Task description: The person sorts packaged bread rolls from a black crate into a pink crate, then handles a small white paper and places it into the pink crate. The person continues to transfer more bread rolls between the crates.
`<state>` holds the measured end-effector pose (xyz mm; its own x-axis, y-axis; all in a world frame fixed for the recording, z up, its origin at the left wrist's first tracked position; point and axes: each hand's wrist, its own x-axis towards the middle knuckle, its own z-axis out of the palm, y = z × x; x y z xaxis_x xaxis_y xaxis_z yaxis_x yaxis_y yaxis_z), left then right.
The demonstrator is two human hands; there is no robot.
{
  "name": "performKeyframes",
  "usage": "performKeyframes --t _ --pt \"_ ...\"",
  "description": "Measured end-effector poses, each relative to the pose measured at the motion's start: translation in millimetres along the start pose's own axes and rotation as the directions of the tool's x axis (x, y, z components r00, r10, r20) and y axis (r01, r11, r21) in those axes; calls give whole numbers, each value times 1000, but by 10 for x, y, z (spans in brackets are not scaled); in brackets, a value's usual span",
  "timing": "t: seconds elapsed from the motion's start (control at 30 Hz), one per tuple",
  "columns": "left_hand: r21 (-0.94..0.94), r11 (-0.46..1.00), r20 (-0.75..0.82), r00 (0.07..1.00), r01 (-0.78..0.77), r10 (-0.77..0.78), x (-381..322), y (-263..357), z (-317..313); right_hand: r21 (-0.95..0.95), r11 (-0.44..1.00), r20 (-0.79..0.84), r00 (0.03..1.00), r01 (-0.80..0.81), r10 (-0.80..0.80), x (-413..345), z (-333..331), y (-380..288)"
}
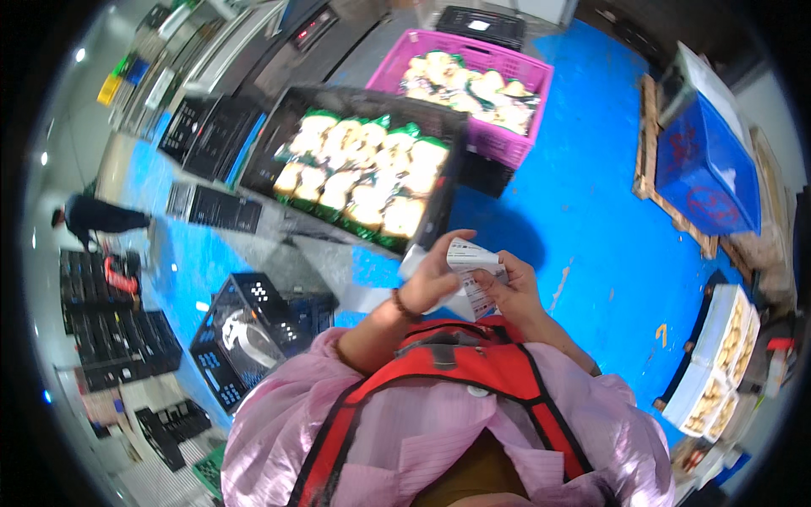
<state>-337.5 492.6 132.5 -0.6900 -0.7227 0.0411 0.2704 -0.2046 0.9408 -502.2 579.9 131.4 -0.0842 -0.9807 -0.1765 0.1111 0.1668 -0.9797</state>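
Both hands are in front of my chest, around a strip of printed white labels [472, 256]. My right hand [521, 288] pinches the strip between thumb and fingers at its right side. The left edge is held by my left hand [437, 282], its index finger reaching up behind the paper. Pale backing paper [374, 299] hangs to the left below my left wrist. Just beyond my hands is a black plastic crate [355, 98] filled with rows of clear, green-trimmed bags of pale produce [361, 168], overexposed and possibly mushrooms.
Behind the crate stands a magenta plastic crate [507, 142] with similar bags. Black crates [123, 345] are stacked left, near a person [104, 218]. An open black crate [234, 342] holds plastic. At right are a blue bin [703, 171], a wooden pallet [646, 146] and white produce boxes [703, 367].
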Motion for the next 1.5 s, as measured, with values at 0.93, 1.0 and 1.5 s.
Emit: performKeyframes --t 0.93,1.0,1.5 --pt "-133 976 -550 832 -173 72 2012 68 -2363 -735 677 -41 995 33 -94 4075 -3105 815" --pt "-9 970 -908 407 -244 94 2032 795 -2293 -843 535 -32 987 57 -155 4710 -3240 996" --pt "992 128 -126 395 23 910 4557 1038 -2763 -904 299 -120 853 -306 508 6347 -3658 2408"
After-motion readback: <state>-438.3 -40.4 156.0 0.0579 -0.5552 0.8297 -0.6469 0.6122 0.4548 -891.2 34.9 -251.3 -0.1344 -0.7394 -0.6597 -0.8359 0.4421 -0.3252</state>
